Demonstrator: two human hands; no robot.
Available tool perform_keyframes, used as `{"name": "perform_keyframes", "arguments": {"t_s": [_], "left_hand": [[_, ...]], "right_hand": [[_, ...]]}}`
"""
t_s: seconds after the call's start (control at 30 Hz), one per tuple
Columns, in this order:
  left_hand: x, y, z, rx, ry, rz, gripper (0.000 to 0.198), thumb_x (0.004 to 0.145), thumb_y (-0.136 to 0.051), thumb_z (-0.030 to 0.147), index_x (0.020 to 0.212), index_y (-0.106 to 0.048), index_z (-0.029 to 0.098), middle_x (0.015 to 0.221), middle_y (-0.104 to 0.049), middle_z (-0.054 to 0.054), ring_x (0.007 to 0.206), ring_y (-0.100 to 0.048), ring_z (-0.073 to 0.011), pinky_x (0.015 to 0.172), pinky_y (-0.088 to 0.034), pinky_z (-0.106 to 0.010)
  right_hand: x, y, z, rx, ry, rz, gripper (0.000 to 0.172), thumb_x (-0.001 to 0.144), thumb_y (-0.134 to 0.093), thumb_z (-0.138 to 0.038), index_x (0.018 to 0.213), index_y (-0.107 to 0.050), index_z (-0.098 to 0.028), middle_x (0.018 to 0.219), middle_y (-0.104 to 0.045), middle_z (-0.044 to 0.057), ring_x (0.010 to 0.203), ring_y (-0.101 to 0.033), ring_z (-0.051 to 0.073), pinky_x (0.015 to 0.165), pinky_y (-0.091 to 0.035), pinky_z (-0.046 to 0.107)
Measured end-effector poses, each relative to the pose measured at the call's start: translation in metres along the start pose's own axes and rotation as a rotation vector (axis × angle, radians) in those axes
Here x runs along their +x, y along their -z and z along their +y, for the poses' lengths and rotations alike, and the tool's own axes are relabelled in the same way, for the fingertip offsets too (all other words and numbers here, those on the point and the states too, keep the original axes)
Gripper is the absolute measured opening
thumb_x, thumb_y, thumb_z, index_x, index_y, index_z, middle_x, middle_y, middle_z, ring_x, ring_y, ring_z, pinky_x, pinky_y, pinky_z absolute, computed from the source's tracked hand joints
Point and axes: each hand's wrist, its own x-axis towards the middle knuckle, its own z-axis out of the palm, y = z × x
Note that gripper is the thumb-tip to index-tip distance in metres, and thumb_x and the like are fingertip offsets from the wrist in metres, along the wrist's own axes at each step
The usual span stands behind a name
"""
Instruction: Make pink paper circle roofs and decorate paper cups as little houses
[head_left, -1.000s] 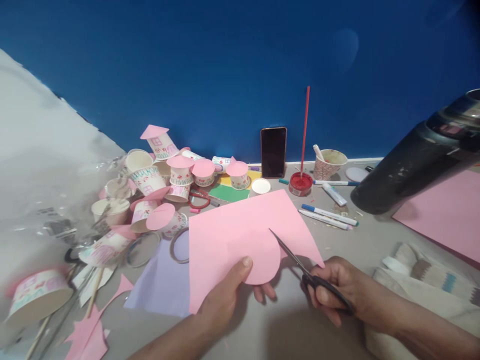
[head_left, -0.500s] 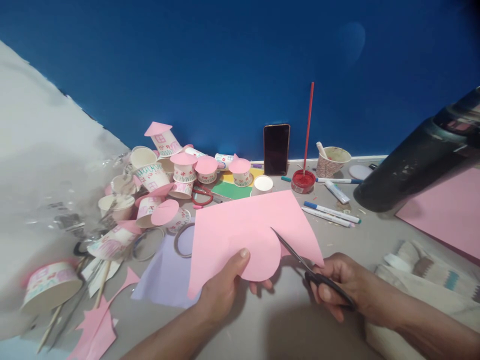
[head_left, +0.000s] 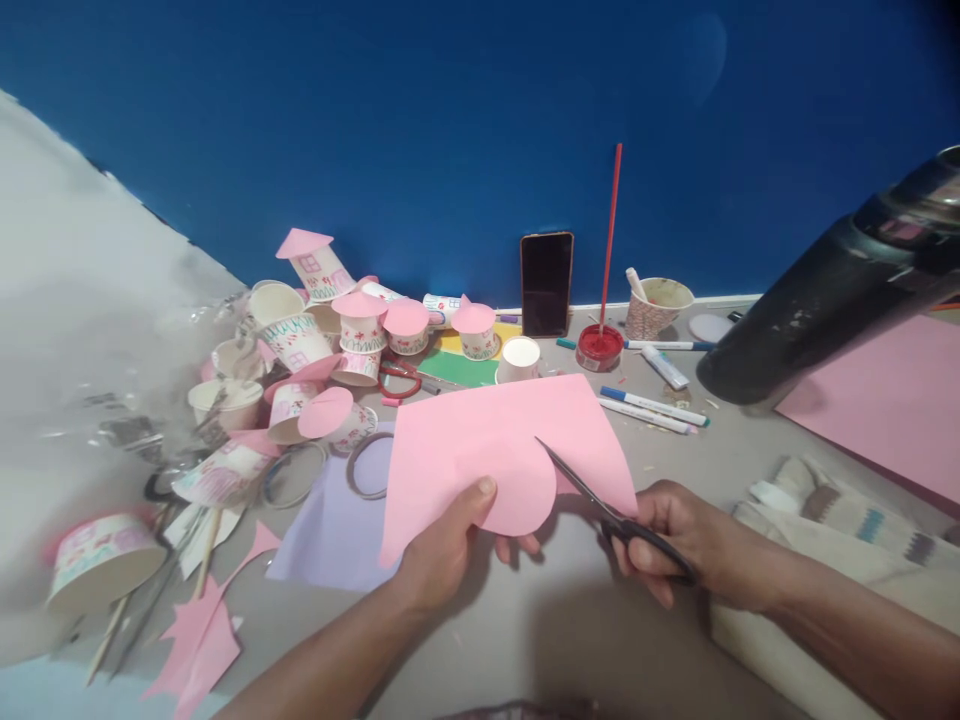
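Observation:
A sheet of pink paper (head_left: 450,440) is pinched in my left hand (head_left: 450,535), thumb on top and fingers beneath. Its lower right part has a rounded cut edge, with a strip of paper hanging off to the right. My right hand (head_left: 664,545) is closed round the handles of black-handled scissors (head_left: 581,485). The blades lie at the paper, their tip showing above it at the inner end of the cut. Below the left hand's sheet, part of a purple paper (head_left: 330,540) shows on the table.
Paper cups with pink cone roofs (head_left: 364,310) crowd the left. Behind stand a phone (head_left: 547,285), a red paint pot (head_left: 599,348) and a patterned cup (head_left: 656,310). Markers (head_left: 652,408) lie right of centre. A dark flask (head_left: 795,310), a cloth (head_left: 810,560) and pink scraps (head_left: 199,650) lie around.
The view has shifted slightly, so most things sit a little higher in the picture. Both hands keep their hold on the paper and scissors; the cut looks nearly the same.

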Motion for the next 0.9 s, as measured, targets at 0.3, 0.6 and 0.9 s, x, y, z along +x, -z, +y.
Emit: {"name": "perform_keyframes", "arguments": {"t_s": [0.3, 0.6, 0.9], "left_hand": [[-0.0014, -0.0018, 0.0034, -0.005, 0.004, 0.018, 0.051, 0.090, -0.057, 0.050, 0.074, -0.079, 0.007, 0.059, -0.074, -0.015, 0.048, -0.057, -0.0176, 0.054, -0.050, -0.030], [-0.0024, 0.0000, 0.0005, 0.027, 0.015, -0.024, 0.055, 0.091, -0.056, 0.054, 0.073, -0.079, 0.008, 0.063, -0.076, -0.016, 0.050, -0.059, -0.0188, 0.055, -0.049, -0.031], [-0.0032, -0.0005, 0.0022, -0.005, 0.018, -0.017, 0.050, 0.090, -0.059, 0.051, 0.074, -0.080, 0.009, 0.062, -0.076, -0.015, 0.051, -0.062, -0.0192, 0.052, -0.047, -0.029]], "right_hand": [[0.0000, 0.0012, 0.0063, 0.005, 0.006, -0.004, 0.062, 0.079, -0.071, -0.074, 0.064, -0.059, -0.015, 0.053, -0.056, -0.001, 0.050, -0.040, 0.008, 0.051, -0.024, 0.025], [-0.0001, -0.0012, 0.0008, 0.032, -0.027, -0.013, 0.062, 0.075, -0.072, -0.077, 0.069, -0.060, -0.016, 0.052, -0.057, -0.001, 0.049, -0.042, 0.009, 0.051, -0.024, 0.025], [-0.0002, -0.0036, -0.0020, 0.037, -0.063, 0.005, 0.063, 0.070, -0.075, -0.078, 0.067, -0.060, -0.017, 0.049, -0.055, -0.002, 0.047, -0.040, 0.009, 0.051, -0.023, 0.026]]}}
